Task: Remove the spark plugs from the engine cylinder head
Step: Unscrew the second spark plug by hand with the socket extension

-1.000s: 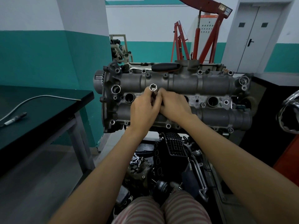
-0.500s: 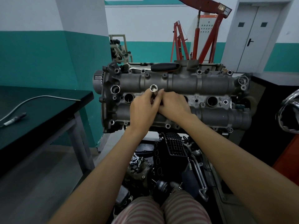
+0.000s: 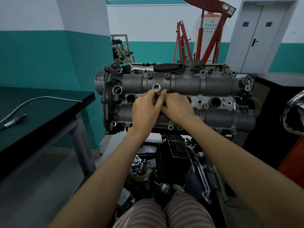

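- Desk (image 3: pixel 49 102), well left of the head: dark, matte, flat top on grey metal legs. A thin curved tube (image 3: pixel 32 101) lies on it, and a plug (image 3: pixel 14 120), slim with a pale body and dark end, near its left edge; it looks like one already out, though that is a judgement.
- Head (image 3: pixel 205 87): grey cast metal, rough and dull, two long rounded ridges with a row of round wells between them, bolt holes along the rims. The well (image 3: pixel 131 98) at the head's left end stands open and dark; another open well (image 3: pixel 215 102) sits toward its right end.
- Socket (image 3: pixel 156 88): a bright, smooth steel tube with an open mouth facing the camera, standing out of the head's second well from the left.
- Left hand (image 3: pixel 144 111): its grip is curled round the socket's shaft below the mouth.
- Right hand (image 3: pixel 177 107): touching the left, fingers pinching the same shaft from the other side.
- Ratchet (image 3: pixel 167 66), black handle, chrome neck: lies along the head's far edge, unused.
- Step, as I judge it: turning or drawing the socket out by hand from the second well, with its plug hidden inside if it is there at all.
- Next move calls for a straight pull along the well's axis, keeping the socket from tilting so the plug does not drop back.
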